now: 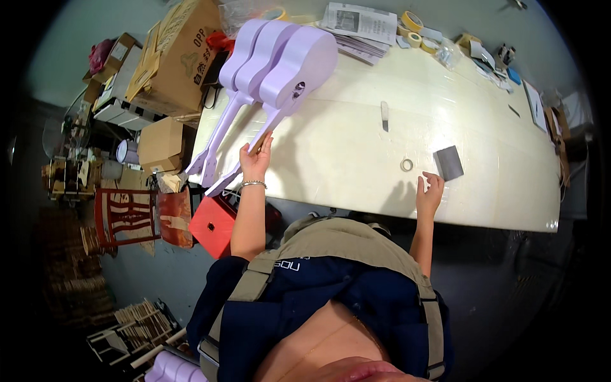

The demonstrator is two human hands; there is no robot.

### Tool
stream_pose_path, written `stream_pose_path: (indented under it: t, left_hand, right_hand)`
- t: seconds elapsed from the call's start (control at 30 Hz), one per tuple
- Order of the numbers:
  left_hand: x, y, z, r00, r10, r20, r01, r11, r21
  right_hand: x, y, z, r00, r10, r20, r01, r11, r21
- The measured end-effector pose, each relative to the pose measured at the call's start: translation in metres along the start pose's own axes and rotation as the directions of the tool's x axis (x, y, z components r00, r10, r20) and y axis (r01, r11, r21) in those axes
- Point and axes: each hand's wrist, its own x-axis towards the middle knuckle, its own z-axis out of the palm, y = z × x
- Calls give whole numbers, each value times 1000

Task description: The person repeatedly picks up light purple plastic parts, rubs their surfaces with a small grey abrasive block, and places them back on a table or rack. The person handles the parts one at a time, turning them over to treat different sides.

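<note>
Three lilac ukulele-shaped instruments without strings stand side by side at the table's left part, necks toward me. My left hand [256,159] is closed around the neck of the rightmost ukulele [294,75], which has a dark sound hole. Left of it are the middle ukulele [256,71] and the leftmost ukulele [238,62]. At the front edge on the right, my right hand [431,191] is open and holds nothing, its fingers bent and apart. Just beyond its fingertips lies a dark grey sandpaper sheet [449,163]. A small tape ring [407,165] is to its left.
A putty knife [384,116] lies mid-table on the pale tabletop [356,159]. Papers [363,25] and tape rolls [412,22] line the back edge. Cardboard boxes [172,63] stand at left. A red stool [216,226] and a wooden chair [127,216] are nearer me.
</note>
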Motion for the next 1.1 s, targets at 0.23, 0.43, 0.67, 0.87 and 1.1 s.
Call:
stream_pose_path:
  t: [0.23, 0.43, 0.67, 0.87, 1.1]
  left_hand:
    - [32, 17, -6, 998, -69, 9, 70, 998, -4]
    - [29, 11, -19, 927, -338, -160, 317, 937, -146]
    - [-34, -75, -45, 779, -580, -237, 597, 574, 561]
    - [-103, -148, -69, 486, -743, -461, 644, -52, 763]
    - [-162, -176, -119, 385, -606, -696, 605, -405, 686]
  right_hand:
    - [-68, -10, -14, 982, 164, -91, -168, 985, -47]
    - [-162, -19, -4, 903, 198, -382, -212, 977, 3]
    - [-311, 2, 7, 638, 565, -523, -632, 772, 65]
    - [-455, 81, 36, 83, 885, -459, -695, 381, 609]
    - [-627, 124, -59, -472, -4, -882, -879, -73, 471]
